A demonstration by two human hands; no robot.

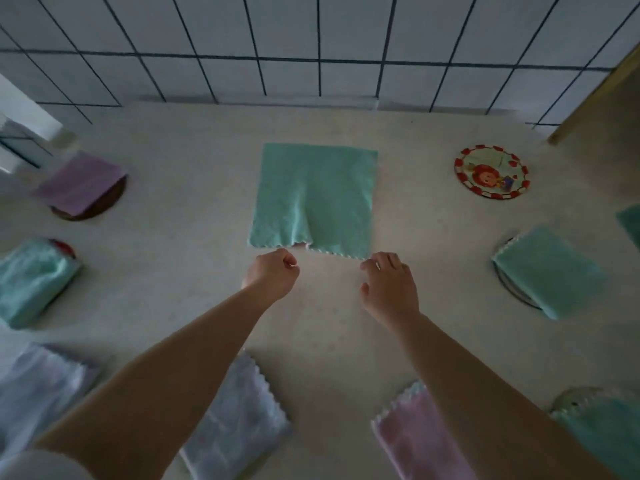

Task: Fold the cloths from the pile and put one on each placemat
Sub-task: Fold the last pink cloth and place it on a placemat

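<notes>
Centrally on a pale speckled table (pixel 433 244), a green cloth (pixel 313 199) lies spread open and nearly flat, with one soft crease running up from a small notch in its scalloped near edge. Just short of that edge, the left hand (pixel 272 273) is curled into a loose fist holding nothing, clear of the fabric. The right hand (pixel 389 284) hovers with fingers bent and spread at the cloth's near right corner; whether the fingertips touch the hem cannot be told. Both bare forearms reach in from the bottom of the frame.

Bare tabletop surrounds the cloth on all four sides. Farther out, a folded purple cloth (pixel 81 183) rests on a dark round placemat (pixel 110 202) at far left, and a folded green cloth (pixel 33 280) sits below it over a mat with a red edge. On the right, a round placemat with a red cartoon design (pixel 491 172) carries no cloth, while another folded green cloth (pixel 549 270) covers a round mat beside it. Pale and pink cloths lie near the table's front edge, partly under the arms. A white tiled wall with dark grout (pixel 311 39) rises behind the table.
</notes>
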